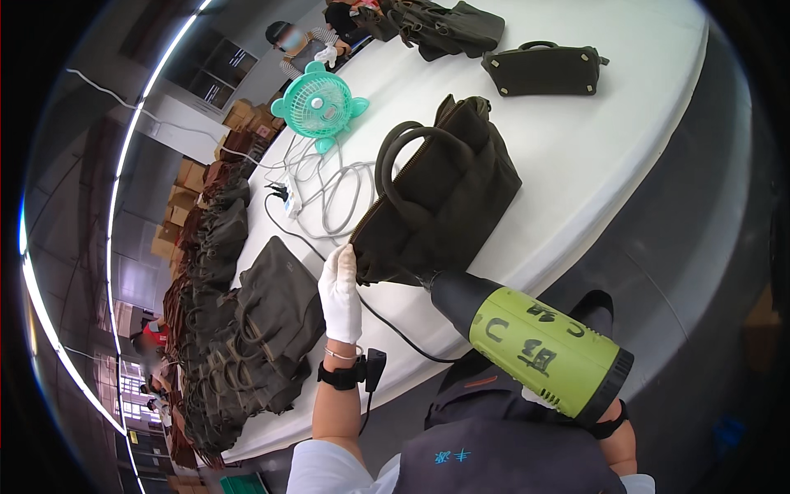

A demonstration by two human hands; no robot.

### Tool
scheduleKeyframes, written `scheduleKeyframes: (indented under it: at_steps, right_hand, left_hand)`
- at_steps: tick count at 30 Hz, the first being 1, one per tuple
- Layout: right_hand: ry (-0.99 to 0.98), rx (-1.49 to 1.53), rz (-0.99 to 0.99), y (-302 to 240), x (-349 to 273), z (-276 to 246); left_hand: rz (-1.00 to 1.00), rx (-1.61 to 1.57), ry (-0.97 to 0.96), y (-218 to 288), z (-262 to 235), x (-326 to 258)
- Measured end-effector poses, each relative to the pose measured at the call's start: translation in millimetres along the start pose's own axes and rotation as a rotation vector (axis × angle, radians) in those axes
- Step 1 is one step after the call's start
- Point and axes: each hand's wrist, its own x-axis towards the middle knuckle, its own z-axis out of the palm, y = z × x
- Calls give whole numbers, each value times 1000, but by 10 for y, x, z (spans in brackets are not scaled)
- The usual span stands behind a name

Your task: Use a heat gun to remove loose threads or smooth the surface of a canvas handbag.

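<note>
A dark olive handbag [448, 185] with two looped handles and a zip along its top stands on the white table. My left hand [339, 296], in a white glove, pinches the bag's near left corner by the end of the zip. In my right hand [539, 399] is a lime-green and black heat gun [543, 350], its nozzle close to the bag's lower near edge. The gun's body covers most of that hand; only a bit of white glove shows. Whether the nozzle touches the bag I cannot tell.
A green fan [318, 103] stands at the far left of the white table [568, 165], near a power strip [290, 198] with tangled cables. Several dark bags [247, 329] are heaped at left. Another handbag [543, 70] lies at the far right. A person [300, 45] sits beyond.
</note>
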Motion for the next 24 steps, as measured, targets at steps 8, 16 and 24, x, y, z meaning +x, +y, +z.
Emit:
scheduleKeyframes:
  at_steps: [8,16,24]
  right_hand:
    - [144,24,2,47,-31,-47]
    - [39,-1535,-14,-73,-113,-15]
    - [109,-1290,-46,130,-101,-512]
  left_hand:
    - [386,398,121,51,381,-20]
    - [142,-29,142,-46,300,106]
    - [122,-165,84,-87,317,42]
